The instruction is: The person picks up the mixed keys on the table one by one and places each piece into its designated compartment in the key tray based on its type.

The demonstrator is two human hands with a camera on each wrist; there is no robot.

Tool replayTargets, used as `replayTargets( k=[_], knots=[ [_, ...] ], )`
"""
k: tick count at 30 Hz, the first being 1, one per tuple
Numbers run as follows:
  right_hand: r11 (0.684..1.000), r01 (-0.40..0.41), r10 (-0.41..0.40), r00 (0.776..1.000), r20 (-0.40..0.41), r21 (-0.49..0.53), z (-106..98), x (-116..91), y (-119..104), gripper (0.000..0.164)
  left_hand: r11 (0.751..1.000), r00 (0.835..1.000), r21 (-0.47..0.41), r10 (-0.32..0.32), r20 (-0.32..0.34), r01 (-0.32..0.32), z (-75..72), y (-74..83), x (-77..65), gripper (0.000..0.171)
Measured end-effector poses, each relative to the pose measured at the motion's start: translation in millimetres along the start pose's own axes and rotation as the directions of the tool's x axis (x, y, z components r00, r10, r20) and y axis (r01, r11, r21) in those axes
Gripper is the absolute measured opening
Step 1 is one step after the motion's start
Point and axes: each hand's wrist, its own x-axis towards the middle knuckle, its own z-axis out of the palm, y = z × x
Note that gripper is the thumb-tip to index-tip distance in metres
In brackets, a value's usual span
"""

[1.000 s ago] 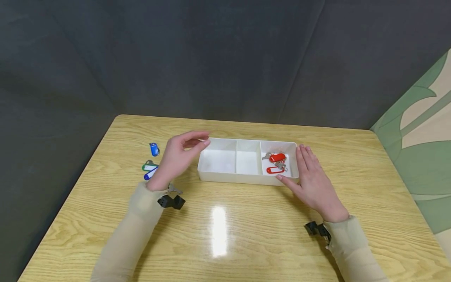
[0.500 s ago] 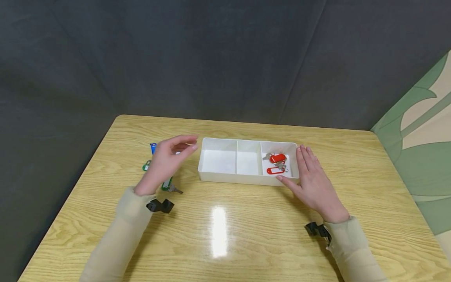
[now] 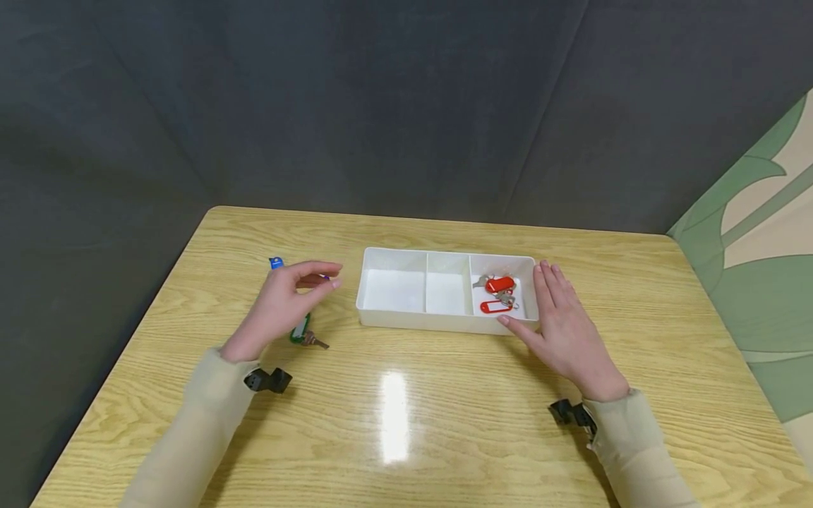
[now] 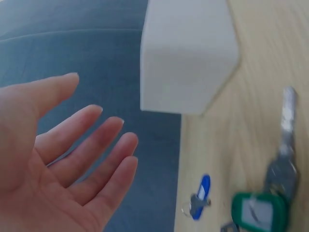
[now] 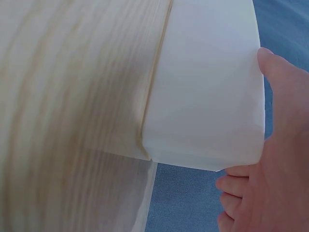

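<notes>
My left hand (image 3: 282, 300) hovers over the table left of a white divided organizer tray (image 3: 432, 322). Its fingers are loosely bent and apart, and the left wrist view shows nothing in the palm. Below it lies a green key tag (image 3: 300, 329) with a key (image 3: 315, 341). A blue key tag (image 3: 276, 262) shows partly behind the hand; the left wrist view shows a blue tag (image 4: 203, 189) with a small key. My right hand (image 3: 571, 339) rests against the tray's right end, fingers straight along the side and thumb on the front wall. Red key tags (image 3: 500, 284) with keys fill the right compartment.
The tray's left compartment (image 3: 395, 289) and middle compartment (image 3: 447, 293) hold nothing. The wooden table (image 3: 470, 423) ends at a dark cloth backdrop (image 3: 381, 106) behind, with a patterned green and beige panel (image 3: 768, 282) at the right.
My left hand has moved left and slightly down, away from the tray's left end, over the tags there. The green tag with its key came into view. The right hand and tray stayed put.
</notes>
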Motion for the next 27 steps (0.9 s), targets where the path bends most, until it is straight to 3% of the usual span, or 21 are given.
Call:
replayTargets(
  k=[16, 27],
  knots=[
    [1.000, 0.006, -0.006, 1.000, 0.001, -0.002, -0.8, -0.6, -0.8, 0.100, 0.991, 0.997, 0.134, -0.016, 0.074, 0.006, -14.1, -26.3, -18.7, 0.035],
    [1.000, -0.007, 0.007, 1.000, 0.007, -0.008, 0.9, -0.3, 0.7, 0.100, 0.979, 0.985, 0.204, -0.062, 0.160, 0.029, -16.3, -36.3, -28.6, 0.035]
  ],
)
